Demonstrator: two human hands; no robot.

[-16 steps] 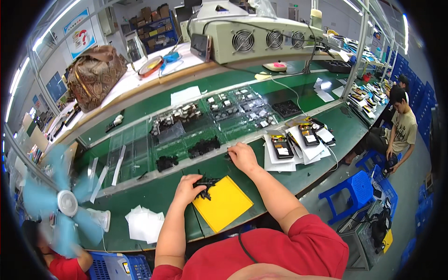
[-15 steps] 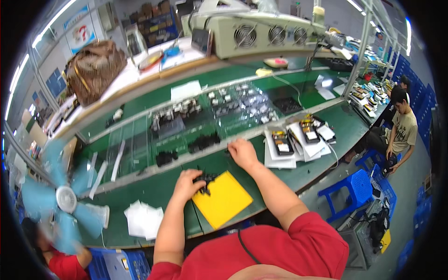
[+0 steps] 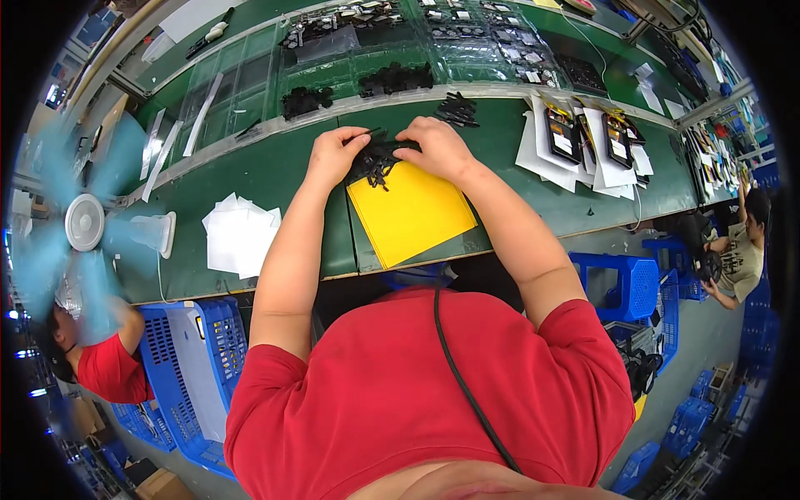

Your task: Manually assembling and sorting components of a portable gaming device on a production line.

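Note:
A small heap of thin black plastic pieces (image 3: 380, 167) lies over the far end of a yellow folder or stack of sheets (image 3: 410, 212) on the green bench. My left hand (image 3: 337, 155) is at the heap's left side, thumb and forefinger pinched around a small dark piece. From the right, my right hand (image 3: 439, 150) reaches in with curled fingers, black pieces between thumb and forefinger. Just beyond it lies a second group of black strips (image 3: 457, 109), apart from the folder. The exact shape of the held pieces is too small to tell.
White sheets (image 3: 240, 236) lie left, near a spinning blue fan (image 3: 84, 222). Black devices (image 3: 562, 137) rest on white papers at right. Black heaps (image 3: 396, 79) sit behind the metal ledge. Blue crates (image 3: 187, 367) and stools (image 3: 617, 285) stand below; other people sit at both sides.
My right hand has moved left from the ledge to the heap of black pieces, uncovering the strips there. My left hand now pinches at the heap's edge. The view has tilted downward.

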